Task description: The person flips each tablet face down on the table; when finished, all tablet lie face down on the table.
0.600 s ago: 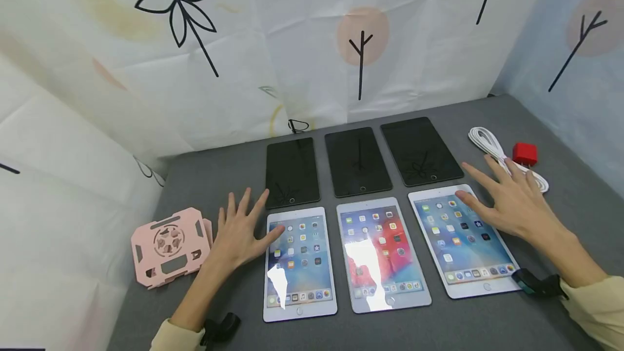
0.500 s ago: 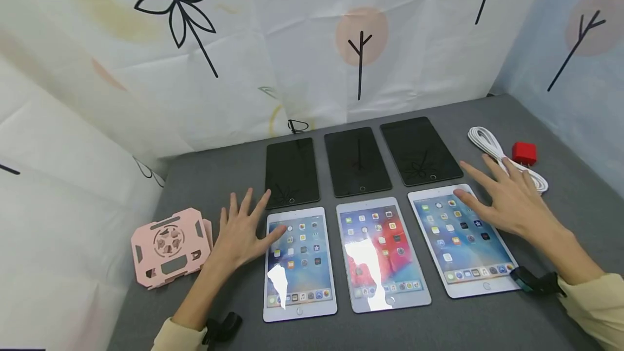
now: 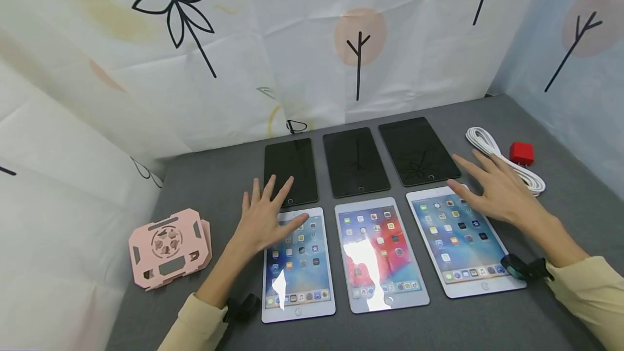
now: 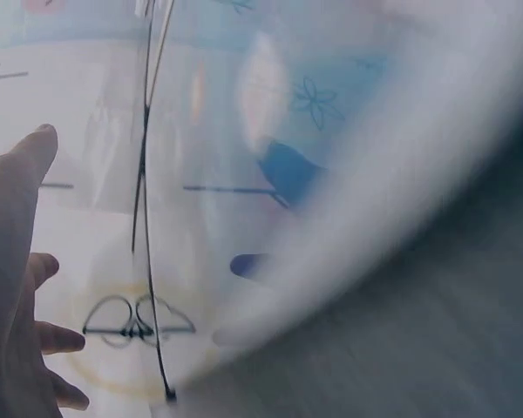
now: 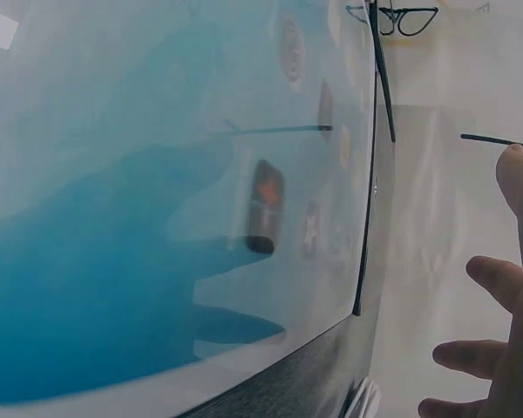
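My left hand (image 3: 265,220) hovers with spread fingers over the upper part of the left white tablet (image 3: 299,280), its fingertips overlapping the left black tablet (image 3: 291,169) in the head view. A lit home screen of app icons shows on that white tablet. To its right lies the middle white tablet (image 3: 380,256), with a red and blue screen. My right hand (image 3: 504,191), fingers extended, is over the upper right corner of the right white tablet (image 3: 463,242). Neither hand holds anything. In the left wrist view, the left fingers (image 4: 48,335) stand beside a glossy, reflecting screen.
Behind the lit row are the middle black tablet (image 3: 357,161) and right black tablet (image 3: 418,150), screens dark. A coiled white cable (image 3: 528,180) and red charger plug (image 3: 521,153) lie at right. Pink cut-out plates (image 3: 168,248) sit at left. Printed fabric (image 3: 302,42) encloses the grey table.
My left hand has moved right, further over the left white tablet and toward the black one behind it. The right hand has shifted slightly left.
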`<state>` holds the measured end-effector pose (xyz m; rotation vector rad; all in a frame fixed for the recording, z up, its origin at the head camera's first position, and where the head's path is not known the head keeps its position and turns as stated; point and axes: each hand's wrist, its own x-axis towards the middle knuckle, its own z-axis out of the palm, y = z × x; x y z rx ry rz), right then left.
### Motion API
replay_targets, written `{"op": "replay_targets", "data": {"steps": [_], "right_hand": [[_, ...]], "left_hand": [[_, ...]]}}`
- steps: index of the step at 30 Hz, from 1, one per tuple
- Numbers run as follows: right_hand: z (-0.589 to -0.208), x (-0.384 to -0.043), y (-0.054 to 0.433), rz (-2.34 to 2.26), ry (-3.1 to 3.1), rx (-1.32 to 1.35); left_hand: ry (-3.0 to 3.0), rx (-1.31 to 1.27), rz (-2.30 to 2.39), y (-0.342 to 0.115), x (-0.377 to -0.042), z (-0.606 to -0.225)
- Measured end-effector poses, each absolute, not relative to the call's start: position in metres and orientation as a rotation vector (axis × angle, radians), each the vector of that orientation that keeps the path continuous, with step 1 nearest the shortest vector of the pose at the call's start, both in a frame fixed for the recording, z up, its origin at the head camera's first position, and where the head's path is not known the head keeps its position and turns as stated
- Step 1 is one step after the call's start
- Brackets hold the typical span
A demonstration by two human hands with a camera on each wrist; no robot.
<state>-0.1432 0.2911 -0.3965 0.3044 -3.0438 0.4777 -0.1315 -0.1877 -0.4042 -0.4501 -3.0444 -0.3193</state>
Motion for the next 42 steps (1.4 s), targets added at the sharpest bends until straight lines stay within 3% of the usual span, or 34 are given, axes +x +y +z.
{"op": "replay_targets", "data": {"steps": [21, 42], "right_hand": [[-0.393, -0.181, 0.289, 0.586, -3.059, 0.309], [-0.401, -0.213, 0.291, 0.499, -3.23, 0.284]], "left_hand": [[-3.048, -0.678, -0.389, -0.069, -0.185, -0.404], [-3.175, -0.662, -0.116, 0.042, -0.225, -0.415]]}}
